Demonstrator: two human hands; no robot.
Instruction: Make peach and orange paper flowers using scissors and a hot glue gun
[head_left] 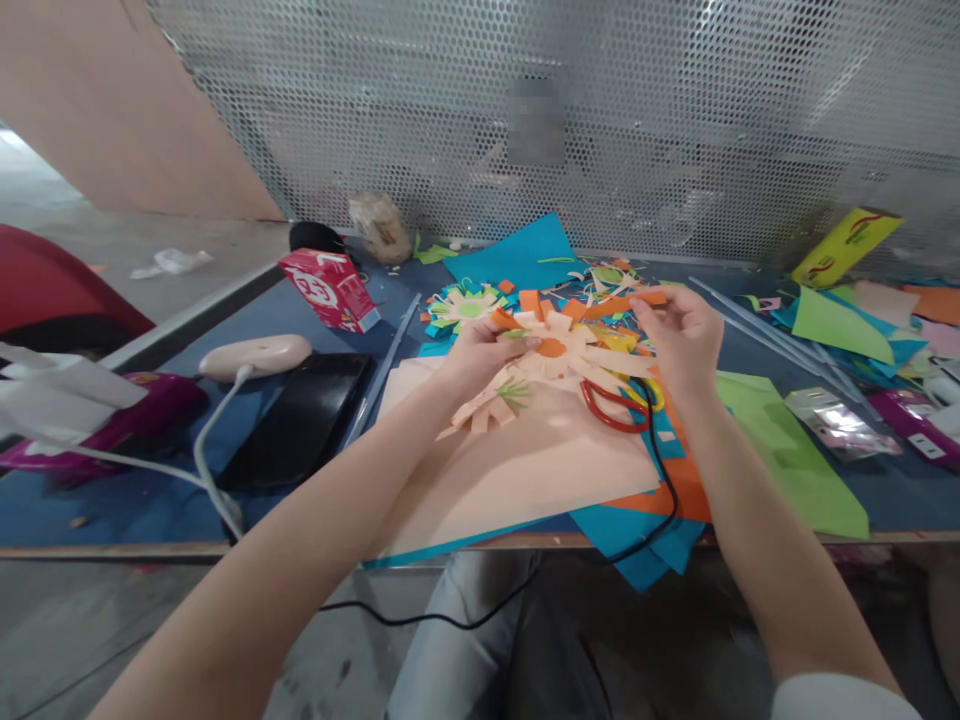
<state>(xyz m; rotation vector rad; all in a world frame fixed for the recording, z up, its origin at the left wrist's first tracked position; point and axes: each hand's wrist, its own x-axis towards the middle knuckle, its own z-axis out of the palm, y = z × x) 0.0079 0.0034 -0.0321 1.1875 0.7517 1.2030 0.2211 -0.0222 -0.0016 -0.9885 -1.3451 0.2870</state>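
Observation:
Between thumb and fingers, my left hand [487, 350] grips the left side of a peach flower with an orange centre [552, 347], cut from felt-like sheet. Orange pieces show along the flower's upper edge. My right hand [679, 335] pinches an orange strip [619, 304] at the flower's upper right. Below the flower lie red-handled scissors [611, 412], their blades hidden. A smaller peach flower piece with green fringe [491, 405] rests on the peach sheet [517, 475] under my hands. Behind my left hand is another flower with a green centre [471, 308].
Scraps and a blue sheet [517, 250] lie towards the perforated metal panel [450, 120]. At left are a red carton [330, 290], a black phone-like slab [300, 420] and a white corded device [255, 356]. Green sheets [787, 450] and a yellow box [847, 248] are right. A black cable [664, 470] crosses the front edge.

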